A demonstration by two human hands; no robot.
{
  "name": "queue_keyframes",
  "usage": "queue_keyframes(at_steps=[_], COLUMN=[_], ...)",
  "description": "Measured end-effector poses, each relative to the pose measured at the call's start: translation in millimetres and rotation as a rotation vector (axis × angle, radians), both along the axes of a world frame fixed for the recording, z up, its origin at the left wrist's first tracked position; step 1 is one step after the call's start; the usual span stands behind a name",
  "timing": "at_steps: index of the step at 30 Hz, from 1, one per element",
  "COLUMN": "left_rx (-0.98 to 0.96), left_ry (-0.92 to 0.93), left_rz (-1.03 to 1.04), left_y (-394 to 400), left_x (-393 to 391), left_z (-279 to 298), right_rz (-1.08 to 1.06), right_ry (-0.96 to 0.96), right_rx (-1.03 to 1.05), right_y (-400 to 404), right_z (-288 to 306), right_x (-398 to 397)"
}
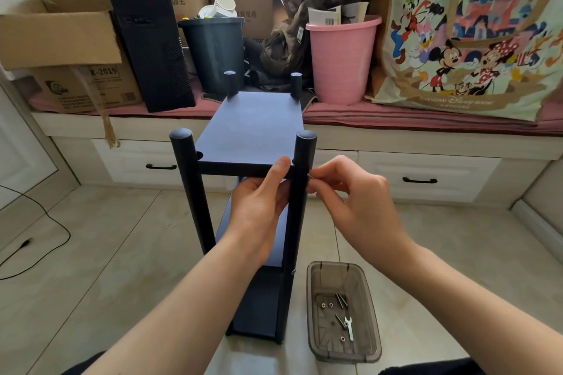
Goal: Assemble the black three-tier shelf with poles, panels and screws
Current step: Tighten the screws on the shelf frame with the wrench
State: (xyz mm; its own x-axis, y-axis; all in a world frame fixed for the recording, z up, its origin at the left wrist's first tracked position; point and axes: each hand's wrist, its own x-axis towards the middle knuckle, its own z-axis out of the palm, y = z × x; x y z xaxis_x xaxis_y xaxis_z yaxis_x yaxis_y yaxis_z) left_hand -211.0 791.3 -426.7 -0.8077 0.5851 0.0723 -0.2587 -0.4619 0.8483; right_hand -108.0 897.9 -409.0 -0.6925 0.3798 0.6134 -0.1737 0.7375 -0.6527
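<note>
Shelf (pixel 249 143) stands upright on the tile floor (pixel 122 237), dead centre, three black panels stacked between four poles. Top panel (pixel 253 128) seats level with the near-left pole (pixel 190 189) and the near-right pole (pixel 300 192); the two far poles poke up at 12 o'clock of it.

Our left hand (pixel 262 201) grips the top panel's front edge just left of the near-right pole, thumb on top, fingers curled underneath. Our right hand (pixel 350 189) sits at 3 o'clock of that pole, thumb and forefinger pinching a small screw (pixel 310 176) whose tip touches the pole's side at panel height. Narrow pinch, other fingers loosely curled.

Smoky clear plastic tray (pixel 374 313) on the floor at 5 o'clock of the shelf, just beside its base. Inside: a small flat wrench (pixel 349 327), a few dark bolts (pixel 341 300) and several small nuts or washers, we cannot tell which.

At 12 o'clock, the window bench carries a pink bucket (pixel 342 61), a dark bin (pixel 214 55), a black PC tower (pixel 149 42), cardboard boxes and a cartoon-print tote bag (pixel 469 33). Black cable (pixel 45 213) on the floor at 9 o'clock.
</note>
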Motion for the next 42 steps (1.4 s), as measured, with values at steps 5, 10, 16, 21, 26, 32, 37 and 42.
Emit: queue_keyframes(at_steps=[5,10,16,21,26,32,37,42], left_rx=[-0.002,0.004,0.002,0.002,0.012,-0.003,0.004,-0.002], left_ry=[-0.008,-0.001,-0.017,0.000,-0.004,0.005,-0.010,-0.014], left_rz=[-0.004,-0.009,-0.003,-0.011,-0.011,-0.013,-0.002,-0.002], left_y=[-0.1,-0.9,-0.9,-0.5,-0.8,-1.1,-0.7,-0.2], left_x=[-0.4,0.2,-0.3,-0.3,-0.5,0.0,1.6,1.6], left_z=[0.1,1.1,0.7,0.4,-0.1,0.2,0.7,0.5], right_rz=[0.020,-0.032,-0.046,-0.128,-0.118,-0.139,-0.182,-0.151], right_ry=[-0.012,-0.015,-0.036,-0.005,-0.021,-0.019,-0.043,-0.057], right_rx=[-0.024,0.099,-0.163,0.242,-0.059,0.068,-0.044,0.007], right_y=[0.6,-0.4,-1.1,-4.4,-3.5,-7.1,-6.6,-11.6], right_z=[0.7,3.0,6.9,6.0,8.1,8.3,13.8,10.5], right_x=[0.2,-0.2,1.1,0.8,-0.9,-1.2,-0.7,1.9])
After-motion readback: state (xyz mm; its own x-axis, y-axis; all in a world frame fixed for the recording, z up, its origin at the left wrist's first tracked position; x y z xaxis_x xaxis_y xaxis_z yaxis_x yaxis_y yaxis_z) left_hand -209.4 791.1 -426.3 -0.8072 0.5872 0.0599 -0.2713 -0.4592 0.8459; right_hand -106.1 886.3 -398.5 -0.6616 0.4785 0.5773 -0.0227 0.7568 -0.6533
